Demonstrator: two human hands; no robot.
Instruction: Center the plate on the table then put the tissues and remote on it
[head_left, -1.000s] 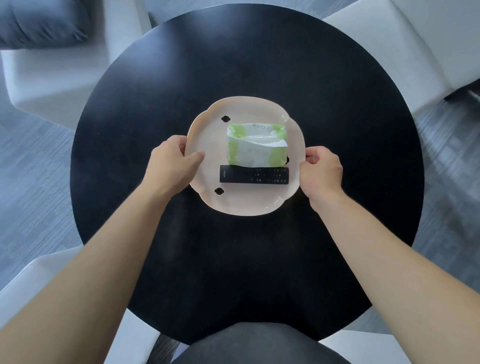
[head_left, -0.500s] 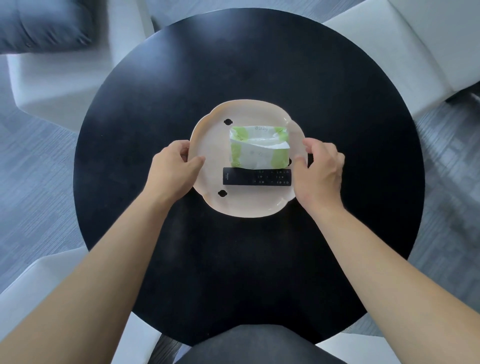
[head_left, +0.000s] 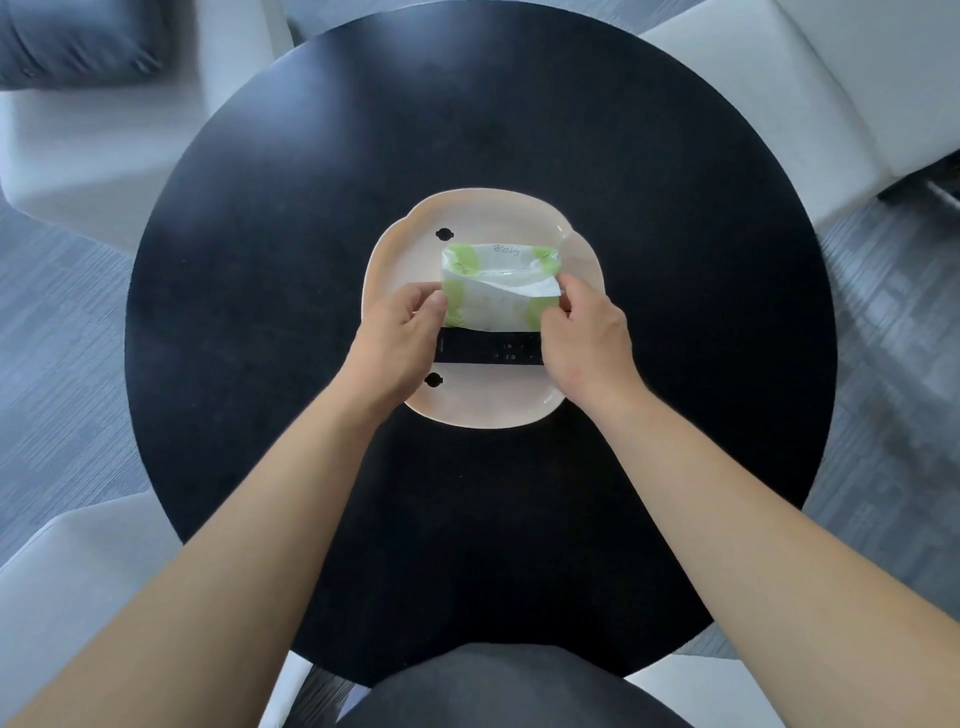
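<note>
A cream scalloped plate (head_left: 483, 218) lies near the middle of the round black table (head_left: 260, 208). On it rest a green and white tissue pack (head_left: 496, 291) and, just in front of that, a black remote (head_left: 488, 351). My left hand (head_left: 400, 338) pinches the pack's left edge. My right hand (head_left: 587, 338) pinches its right edge. Both hands cover the ends of the remote.
White upholstered chairs stand around the table at the back left (head_left: 104, 156), back right (head_left: 831, 104) and front left (head_left: 78, 597). A dark cushion (head_left: 78, 41) lies on the back-left chair. Grey carpet surrounds everything.
Both hands left the plate's rim and moved inward onto the tissue pack, gripping its two sides. The plate and remote stay where they were.
</note>
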